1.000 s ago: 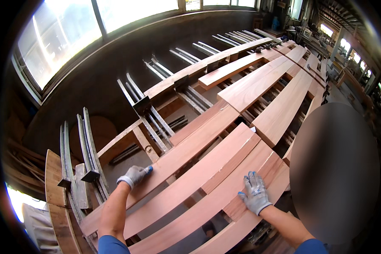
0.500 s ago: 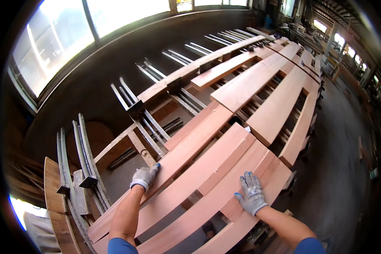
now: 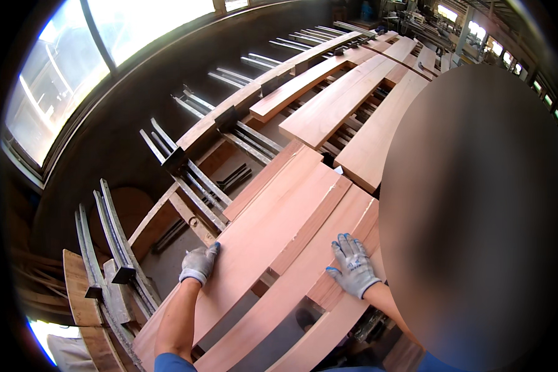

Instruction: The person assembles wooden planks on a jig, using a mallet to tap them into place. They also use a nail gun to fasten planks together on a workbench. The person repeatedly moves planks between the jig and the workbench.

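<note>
Pinkish wooden boards with slotted gaps lie side by side before me. My left hand (image 3: 199, 261), in a grey glove with blue fingertips, is curled against the left edge of the wide board (image 3: 260, 223); its tip rests on the top edge and the other fingers are partly hidden. Flat on the wood to the right lies my right hand (image 3: 354, 266), gloved alike, fingers stretched out over the slotted board (image 3: 313, 239). A narrow strip of wood (image 3: 273, 173) sits along the far left edge of the wide board.
Metal bar clamps (image 3: 195, 180) stick out along the left side, and more stand upright (image 3: 121, 242) nearer me. Further boards (image 3: 335, 105) stretch away beyond. Windows (image 3: 149, 25) line the far left wall. A large blurred oval (image 3: 477, 217) hides the right side.
The long gap between the left plank and the wide board has closed; they now lie against each other. Both hands keep to the wood, and the view has shifted. The blurred oval has appeared.
</note>
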`<state>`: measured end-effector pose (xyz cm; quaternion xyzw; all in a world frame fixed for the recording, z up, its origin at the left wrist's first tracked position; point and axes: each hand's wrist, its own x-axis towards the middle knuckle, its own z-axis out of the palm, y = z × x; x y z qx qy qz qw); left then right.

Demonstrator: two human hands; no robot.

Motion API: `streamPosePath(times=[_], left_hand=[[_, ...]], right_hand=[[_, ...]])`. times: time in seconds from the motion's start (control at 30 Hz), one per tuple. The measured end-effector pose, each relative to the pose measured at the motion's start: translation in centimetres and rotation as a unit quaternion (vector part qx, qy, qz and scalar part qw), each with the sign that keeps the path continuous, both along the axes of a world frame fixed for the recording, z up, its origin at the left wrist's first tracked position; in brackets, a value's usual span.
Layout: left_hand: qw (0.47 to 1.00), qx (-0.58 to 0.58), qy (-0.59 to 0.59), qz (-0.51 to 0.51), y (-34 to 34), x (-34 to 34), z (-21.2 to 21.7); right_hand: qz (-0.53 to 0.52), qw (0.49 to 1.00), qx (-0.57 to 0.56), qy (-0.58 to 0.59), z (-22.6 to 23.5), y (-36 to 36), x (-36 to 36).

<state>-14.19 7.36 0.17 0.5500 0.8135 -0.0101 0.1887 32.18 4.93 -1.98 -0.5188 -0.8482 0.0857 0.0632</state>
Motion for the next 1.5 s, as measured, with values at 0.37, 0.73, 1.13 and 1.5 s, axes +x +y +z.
streamPosePath(times=[0.37,0.73,1.13,1.5], left_hand=[[0.949,0.156,0.022,-0.272,-12.9,5.7,0.7],[0.941,0.127,0.167,-0.266,-12.1,7.6,-3.3],[0.975,-0.005,-0.151,-0.163,-9.4,5.0,5.2],[0.979,-0.005,-0.164,-0.125,-10.0,5.5,4.7]], right_hand=[[-0.155,0.981,0.020,0.114,2.3,2.4,7.4],[-0.123,0.979,0.036,0.159,4.8,-5.2,5.9],[-0.524,0.572,-0.270,0.570,-8.7,-25.4,16.5],[-0.553,0.597,-0.206,0.543,-8.6,-20.4,15.0]])
